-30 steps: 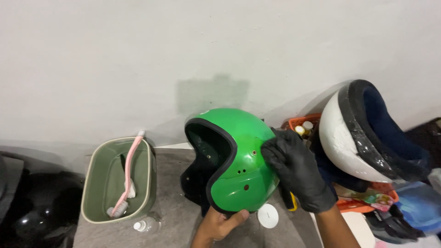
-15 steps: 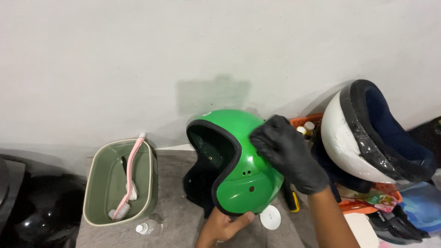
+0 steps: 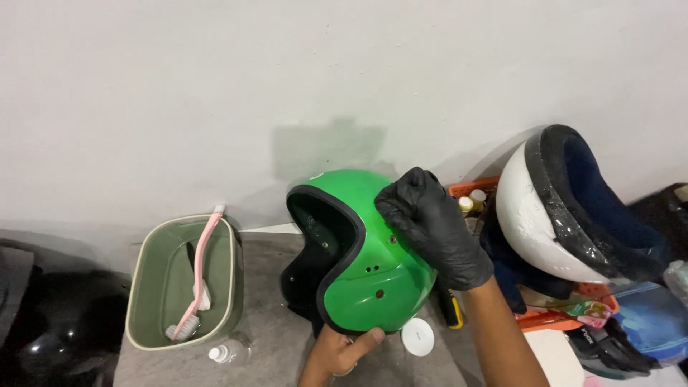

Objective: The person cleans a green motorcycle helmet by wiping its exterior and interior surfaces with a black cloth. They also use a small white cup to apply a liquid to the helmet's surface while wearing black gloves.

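Right hand [image 3: 433, 226], in a black glove, lies pressed flat against the upper side of the green helmet [image 3: 362, 258], fingers curled together over the curve of the shell; whether a cloth is under the palm cannot be told. Left hand [image 3: 342, 351], bare, cups the lower rim from beneath, thumb laid along the edge, so the helmet is propped on its side with the black-trimmed opening turned left. Judged from this, the lower hand acts as the brace while the gloved one bears on the surface.

Helmet stands on the grey worktop [image 3: 276, 322], close to the white wall. To its left sits an olive basin [image 3: 147, 294] with a pink brush [image 3: 197, 276] leaning inside, bristles down; a small clear bottle [image 3: 228, 351] lies just beside the basin. A white round lid [image 3: 417, 335] rests under the helmet's right edge. Further right, a white helmet [image 3: 545, 215] with dark lining is tilted atop a cluttered orange tray [image 3: 476, 188]. A black glossy helmet [image 3: 50, 322] lies at far left.
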